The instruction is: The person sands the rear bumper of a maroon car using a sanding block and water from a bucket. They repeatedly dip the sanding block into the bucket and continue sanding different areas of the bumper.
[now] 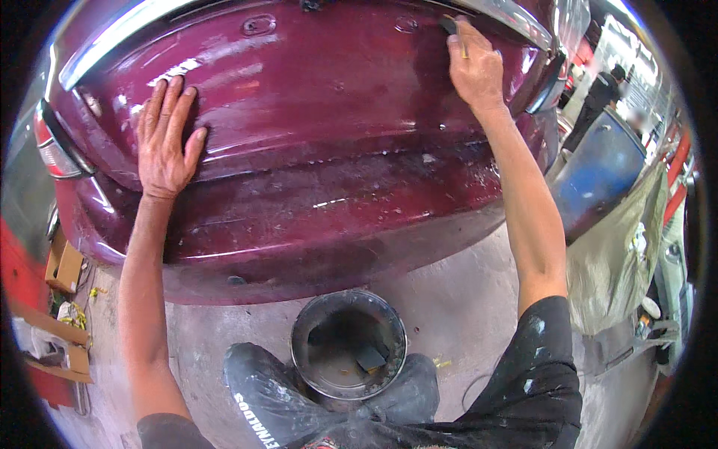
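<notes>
A wet maroon car's rear end, with its trunk lid (314, 97) and bumper (336, 254), fills the view ahead of me. My left hand (168, 138) lies flat on the left side of the lid, fingers stretched out, holding nothing. At the upper right of the lid, my right hand (476, 66) is closed on a small dark piece of sandpaper (449, 25) with a yellowish edge, pressed against the paint. The fingers hide most of that piece. Between my knees stands a dark round bucket (298, 337), and a dark square piece (371, 359) lies inside it.
A chrome strip (123, 37) runs along the lid's top, and a tail light (58, 146) sits at left. Cardboard boxes (64, 262) lie on the left. To the right stand a blue barrel (602, 168) and a draped plastic sheet (609, 277). Another person (600, 93) is farther back.
</notes>
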The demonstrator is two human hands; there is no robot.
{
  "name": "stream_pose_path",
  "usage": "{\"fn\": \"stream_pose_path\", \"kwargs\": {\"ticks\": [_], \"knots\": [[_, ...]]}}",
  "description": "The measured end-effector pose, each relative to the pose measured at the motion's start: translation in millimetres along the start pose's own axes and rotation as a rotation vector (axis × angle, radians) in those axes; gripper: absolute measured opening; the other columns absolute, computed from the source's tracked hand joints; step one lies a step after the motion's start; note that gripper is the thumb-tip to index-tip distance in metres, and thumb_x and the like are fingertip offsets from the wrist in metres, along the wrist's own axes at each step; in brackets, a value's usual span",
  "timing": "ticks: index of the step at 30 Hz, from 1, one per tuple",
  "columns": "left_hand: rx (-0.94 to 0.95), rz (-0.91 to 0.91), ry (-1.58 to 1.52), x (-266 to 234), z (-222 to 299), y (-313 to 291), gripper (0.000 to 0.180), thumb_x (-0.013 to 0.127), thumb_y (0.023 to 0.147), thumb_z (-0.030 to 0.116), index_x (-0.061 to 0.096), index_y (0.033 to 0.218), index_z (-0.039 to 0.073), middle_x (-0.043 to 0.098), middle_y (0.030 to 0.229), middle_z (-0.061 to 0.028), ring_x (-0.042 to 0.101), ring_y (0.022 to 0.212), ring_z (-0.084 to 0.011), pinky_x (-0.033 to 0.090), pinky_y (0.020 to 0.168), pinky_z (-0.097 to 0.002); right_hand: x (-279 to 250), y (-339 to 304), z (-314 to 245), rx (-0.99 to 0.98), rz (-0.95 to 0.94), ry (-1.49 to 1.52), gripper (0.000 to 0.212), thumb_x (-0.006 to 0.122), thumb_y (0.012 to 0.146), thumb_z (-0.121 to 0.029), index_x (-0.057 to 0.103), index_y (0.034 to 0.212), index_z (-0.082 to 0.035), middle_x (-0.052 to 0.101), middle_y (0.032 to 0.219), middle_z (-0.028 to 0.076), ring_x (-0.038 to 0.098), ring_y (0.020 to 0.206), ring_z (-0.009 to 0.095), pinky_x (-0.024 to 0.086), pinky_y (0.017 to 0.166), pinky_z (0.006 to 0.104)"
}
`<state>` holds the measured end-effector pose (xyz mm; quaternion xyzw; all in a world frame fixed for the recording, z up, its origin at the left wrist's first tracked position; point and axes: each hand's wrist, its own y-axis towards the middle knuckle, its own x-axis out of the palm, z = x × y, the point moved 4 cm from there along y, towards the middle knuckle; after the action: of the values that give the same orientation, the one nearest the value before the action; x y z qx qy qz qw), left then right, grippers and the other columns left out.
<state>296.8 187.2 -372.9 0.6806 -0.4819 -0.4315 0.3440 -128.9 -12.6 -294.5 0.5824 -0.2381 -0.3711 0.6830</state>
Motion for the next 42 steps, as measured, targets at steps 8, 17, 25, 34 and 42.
{"fn": "stream_pose_path", "kwargs": {"ticks": [8, 17, 25, 34, 42], "knots": [[0.009, 0.010, -0.027, -6, -13, -8, 0.054, 0.052, 0.103, 0.044, 0.055, 0.148, 0.014, 0.045, 0.160, -0.0079, 0.034, 0.152, -0.0296, 0.027, 0.122, -0.0479, 20, 32, -100, -0.310, -0.113, 0.181, 0.032, 0.056, 0.101, -0.017, 0.067, 0.123, 0.002, 0.066, 0.131, 0.024, 0.062, 0.126, 0.036, 0.046, 0.112, 0.0434], [0.021, 0.003, -0.017, -1, -10, -7, 0.053, 0.051, 0.104, 0.042, 0.054, 0.149, 0.014, 0.045, 0.161, -0.0080, 0.033, 0.153, -0.0306, 0.027, 0.122, -0.0477, 41, 29, -193, -0.255, -0.123, 0.267, 0.039, 0.063, 0.096, -0.017, 0.061, 0.123, 0.010, 0.061, 0.132, 0.029, 0.058, 0.126, 0.046, 0.049, 0.108, 0.0469], [-0.005, 0.037, -0.056, 4, -2, -3, 0.053, 0.051, 0.104, 0.045, 0.055, 0.148, 0.016, 0.045, 0.161, -0.0057, 0.035, 0.153, -0.0282, 0.027, 0.122, -0.0480, 19, -24, -134, -0.153, -0.035, 0.156, 0.046, 0.068, 0.093, -0.016, 0.057, 0.131, 0.006, 0.056, 0.139, 0.025, 0.052, 0.133, 0.043, 0.049, 0.109, 0.0480], [0.001, 0.030, -0.028, -2, -7, -5, 0.052, 0.051, 0.104, 0.044, 0.055, 0.148, 0.016, 0.046, 0.160, -0.0055, 0.036, 0.152, -0.0286, 0.028, 0.122, -0.0475, 8, -58, -151, -0.125, -0.126, 0.130, 0.046, 0.067, 0.093, -0.015, 0.056, 0.130, 0.010, 0.052, 0.142, 0.028, 0.051, 0.132, 0.047, 0.049, 0.109, 0.0471], [0.035, 0.030, -0.019, 1, -13, -10, 0.056, 0.046, 0.105, 0.044, 0.050, 0.152, 0.014, 0.044, 0.162, -0.0073, 0.034, 0.153, -0.0298, 0.025, 0.123, -0.0464, 21, -12, -129, -0.122, -0.033, 0.194, 0.046, 0.058, 0.098, -0.016, 0.053, 0.133, 0.014, 0.054, 0.139, 0.034, 0.051, 0.132, 0.048, 0.042, 0.115, 0.0483]]}}
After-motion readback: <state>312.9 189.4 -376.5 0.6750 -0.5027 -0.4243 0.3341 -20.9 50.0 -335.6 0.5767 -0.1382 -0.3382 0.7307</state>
